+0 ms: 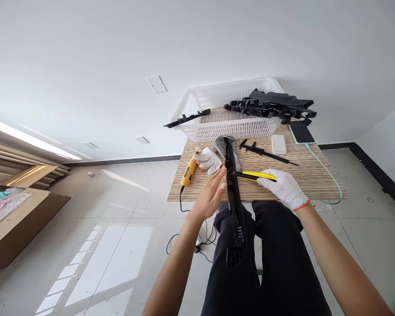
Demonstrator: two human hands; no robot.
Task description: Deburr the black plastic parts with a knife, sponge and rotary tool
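Observation:
A long black plastic trim piece (233, 193) runs from a grey cloth (221, 145) on the table down over my lap. My bare left hand (210, 195) is at its left side, fingers stretched out; whether they press on the piece I cannot tell. In a white knit glove, my right hand (281, 186) grips a yellow and black utility knife (256, 175). The knife's tip points left and meets or overlaps the trim piece. Left of the cloth lie an empty white glove (210, 160) and a yellow corded tool (188, 172).
A white plastic basket (230, 129) at the back of the wooden table (303, 175) holds several black trim parts (273, 105). A black caliper (266, 153), a white box (278, 144) and a cabled phone (301, 132) lie to the right. A cardboard box (23, 219) stands on the floor at left.

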